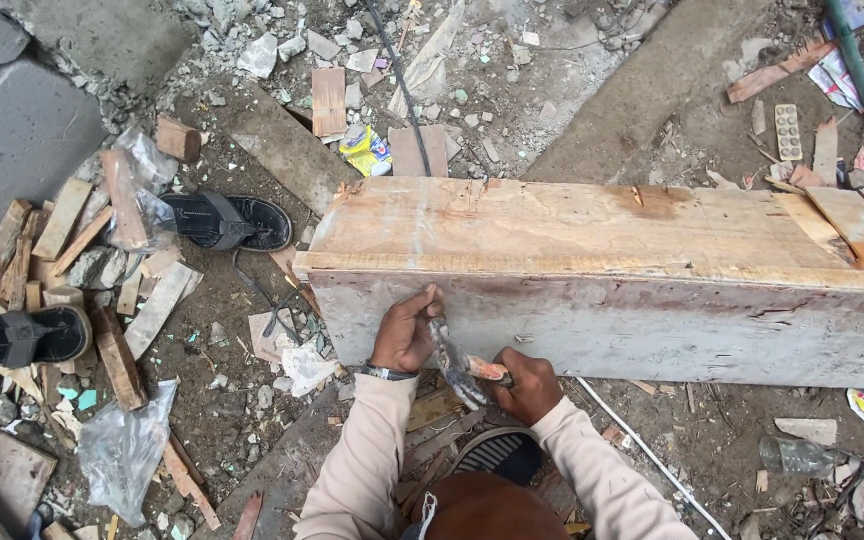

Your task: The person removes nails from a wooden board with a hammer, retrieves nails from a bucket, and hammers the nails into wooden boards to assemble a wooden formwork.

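Head view: the left hand [404, 332] pinches the upper end of a tool [455, 362] against the wooden box [612, 290] side; the right hand [525, 385] is closed around its handle, just below the box.

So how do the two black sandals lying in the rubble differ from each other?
The upper sandal lies close to the wooden box, just off its left end; the lower sandal lies far left, near the picture's edge. The upper sandal rests on bare dirt beside a clear plastic bag; the lower sandal sits among wood scraps. Both are black, strap side up, and lie roughly crosswise.
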